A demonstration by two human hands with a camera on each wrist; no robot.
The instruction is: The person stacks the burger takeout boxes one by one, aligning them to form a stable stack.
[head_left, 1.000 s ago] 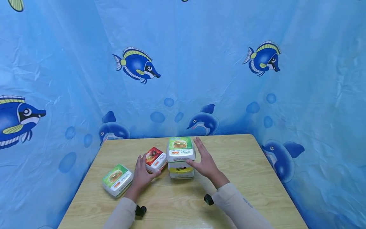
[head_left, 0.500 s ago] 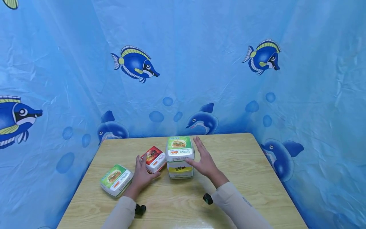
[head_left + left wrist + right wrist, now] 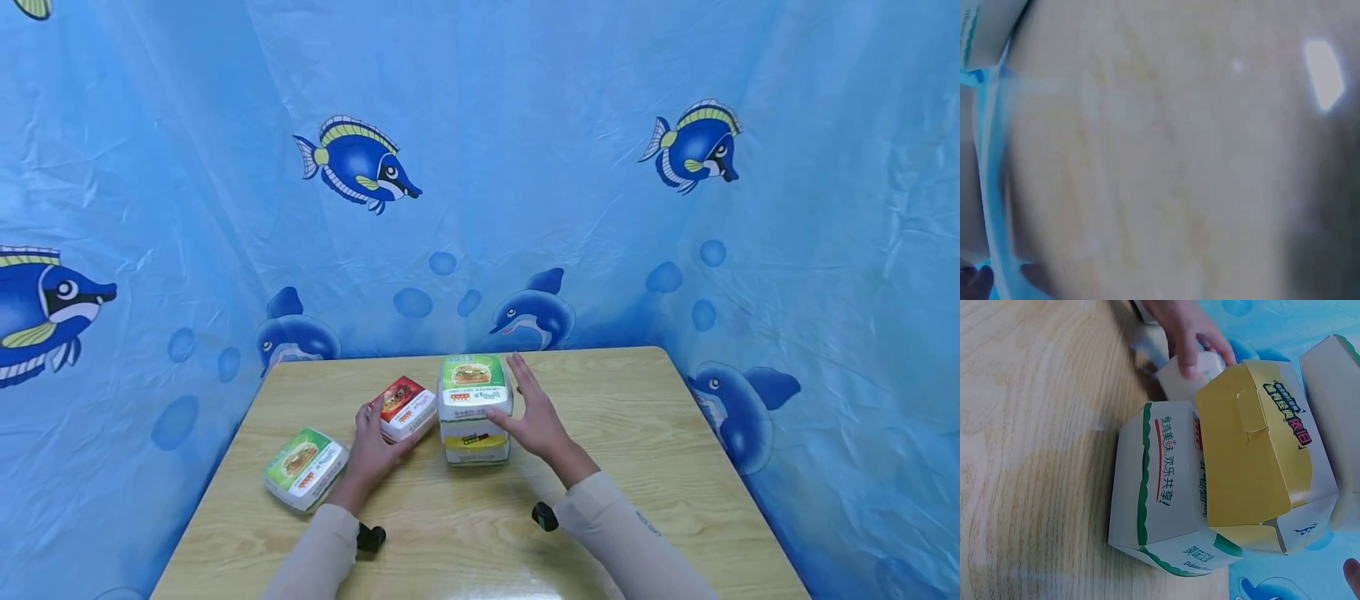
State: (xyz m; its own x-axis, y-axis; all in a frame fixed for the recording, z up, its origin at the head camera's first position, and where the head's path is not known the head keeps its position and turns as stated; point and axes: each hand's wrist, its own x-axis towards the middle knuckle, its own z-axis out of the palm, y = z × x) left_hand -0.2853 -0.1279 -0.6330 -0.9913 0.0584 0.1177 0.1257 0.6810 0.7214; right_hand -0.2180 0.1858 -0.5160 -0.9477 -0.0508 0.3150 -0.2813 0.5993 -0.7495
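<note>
The bench (image 3: pixel 637 467) carries a stack of boxes (image 3: pixel 474 402) (a yellow box (image 3: pixel 1244 456) sits mid-stack), my right hand (image 3: pixel 542 427) spread beside it — touching or not, I can't tell. Leftward lies a lone green-topped box (image 3: pixel 306 471); near the stack, my left hand (image 3: pixel 372 454) grips a red-topped box (image 3: pixel 409 408).

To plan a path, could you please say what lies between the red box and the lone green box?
The head view shows the left hand, gripping the red box.

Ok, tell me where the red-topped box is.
In the head view, the red-topped box is left of centre, held by the left hand, beside the stacked boxes.
</note>
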